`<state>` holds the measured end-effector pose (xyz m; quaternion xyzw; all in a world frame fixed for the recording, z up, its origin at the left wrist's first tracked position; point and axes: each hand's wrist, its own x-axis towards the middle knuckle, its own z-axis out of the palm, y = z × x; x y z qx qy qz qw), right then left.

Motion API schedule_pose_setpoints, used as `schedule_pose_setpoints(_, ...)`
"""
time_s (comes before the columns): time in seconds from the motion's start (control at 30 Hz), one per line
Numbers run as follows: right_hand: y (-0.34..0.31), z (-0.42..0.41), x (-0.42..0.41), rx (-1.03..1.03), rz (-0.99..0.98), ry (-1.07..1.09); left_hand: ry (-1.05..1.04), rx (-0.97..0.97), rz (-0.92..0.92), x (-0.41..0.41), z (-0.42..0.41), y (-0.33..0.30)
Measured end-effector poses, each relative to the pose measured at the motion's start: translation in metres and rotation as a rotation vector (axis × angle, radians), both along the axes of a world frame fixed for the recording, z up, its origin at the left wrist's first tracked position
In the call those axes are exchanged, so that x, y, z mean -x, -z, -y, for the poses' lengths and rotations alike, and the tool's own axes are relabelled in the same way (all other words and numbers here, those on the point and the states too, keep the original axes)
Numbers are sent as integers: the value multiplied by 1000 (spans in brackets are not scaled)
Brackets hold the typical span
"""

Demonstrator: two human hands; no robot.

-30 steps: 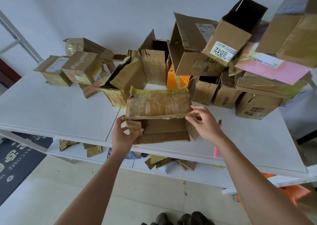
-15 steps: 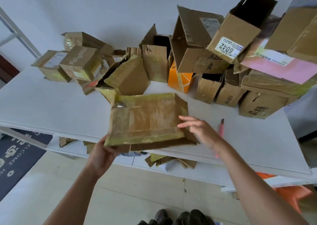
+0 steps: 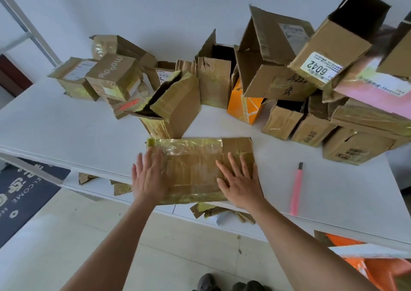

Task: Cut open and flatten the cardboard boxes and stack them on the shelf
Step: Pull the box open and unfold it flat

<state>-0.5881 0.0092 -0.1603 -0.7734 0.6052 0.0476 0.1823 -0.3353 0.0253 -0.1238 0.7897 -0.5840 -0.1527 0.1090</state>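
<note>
A flattened, tape-covered cardboard box (image 3: 195, 157) lies at the front edge of the white table (image 3: 66, 130). My left hand (image 3: 150, 177) presses flat on its left part, fingers straight. On its right part my right hand (image 3: 239, 179) presses down, fingers spread. A pink utility knife (image 3: 297, 190) lies on the table to the right of the box, apart from both hands. On the lower shelf (image 3: 97, 185) under the table lie flattened cardboard pieces (image 3: 222, 212).
Several unflattened boxes crowd the back of the table: a torn open one (image 3: 175, 106) just behind the flat box, an orange box (image 3: 244, 106), a "6042" labelled box (image 3: 329, 46) and a high pile at right. A dark doormat (image 3: 20, 193) lies on the floor at left.
The box went from half-folded in both hands, to tilted up, to lying flat on the table. Both hands let go of its edges and now press on top.
</note>
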Motion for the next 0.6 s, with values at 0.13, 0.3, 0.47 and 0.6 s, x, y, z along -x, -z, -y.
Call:
schedule_pose_setpoints(0.13, 10, 2, 1, 36, 1, 2, 151, -131, 110, 14, -4, 30)
schedule_pose_setpoints(0.3, 7, 9, 4, -53, 16, -17, 129, -158, 53, 7, 7, 36)
schedule_pose_setpoints(0.47, 1, -3, 27, -46, 97, -139, -198, 7, -160, 7, -4, 22)
schedule_pose_setpoints(0.6, -2, -16, 38, -38, 211, -124, -703, -20, -570, -1, -10, 9)
